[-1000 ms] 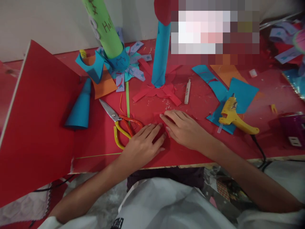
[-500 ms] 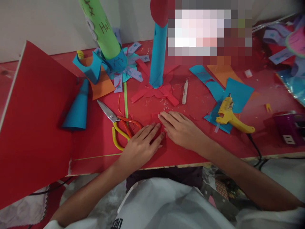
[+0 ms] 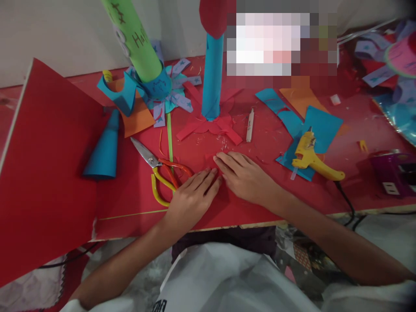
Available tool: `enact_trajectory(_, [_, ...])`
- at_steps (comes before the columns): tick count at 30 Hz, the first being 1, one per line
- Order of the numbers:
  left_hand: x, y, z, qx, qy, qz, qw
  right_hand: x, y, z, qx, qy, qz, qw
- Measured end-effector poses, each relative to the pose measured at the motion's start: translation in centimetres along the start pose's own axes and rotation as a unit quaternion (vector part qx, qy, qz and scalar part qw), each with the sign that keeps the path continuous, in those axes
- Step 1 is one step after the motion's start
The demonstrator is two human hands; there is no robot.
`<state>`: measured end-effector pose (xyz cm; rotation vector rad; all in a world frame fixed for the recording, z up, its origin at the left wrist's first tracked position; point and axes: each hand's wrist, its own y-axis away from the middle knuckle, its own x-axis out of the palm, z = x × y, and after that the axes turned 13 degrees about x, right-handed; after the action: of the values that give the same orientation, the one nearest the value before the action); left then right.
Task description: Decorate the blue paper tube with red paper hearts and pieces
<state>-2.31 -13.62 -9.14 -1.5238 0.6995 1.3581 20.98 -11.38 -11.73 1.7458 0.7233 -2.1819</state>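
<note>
My left hand (image 3: 192, 195) lies palm down near the table's front edge, its fingers stretched out towards my right hand (image 3: 247, 177). Both hands rest flat on a piece of red paper (image 3: 210, 159), of which only a small part shows beyond the fingertips; its red blends into the red table. Beside my left hand are scissors (image 3: 156, 164) with one orange and one yellow handle, blades pointing away to the left. Straight ahead of my hands stands a blue paper tube (image 3: 212, 78) on a red flower-shaped paper base (image 3: 224, 125). A white pen (image 3: 250, 125) lies beyond my right hand.
A yellow glue gun (image 3: 315, 158) lies on blue paper scraps (image 3: 326, 125) at the right, near a purple box (image 3: 391, 175). On the left stand a blue paper cone (image 3: 103, 149), a large red board (image 3: 48, 173) and a green paper tube (image 3: 138, 43).
My hands stay almost in place on the red paper, with barely any finger movement. The whole view has shifted slightly.
</note>
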Motion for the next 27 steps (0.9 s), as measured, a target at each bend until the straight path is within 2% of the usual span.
enact_trajectory(9, [0.36, 0.13, -0.20, -0.005, 0.000, -0.004, 1.000, -0.14, -0.12, -0.02, -0.010, 0.009, -0.027, 1.000])
enact_trajectory(27, [0.66, 0.44, -0.17, -0.002, -0.002, -0.001, 1.000, 0.13, 0.17, 0.07, 0.008, -0.008, -0.001, 1.000])
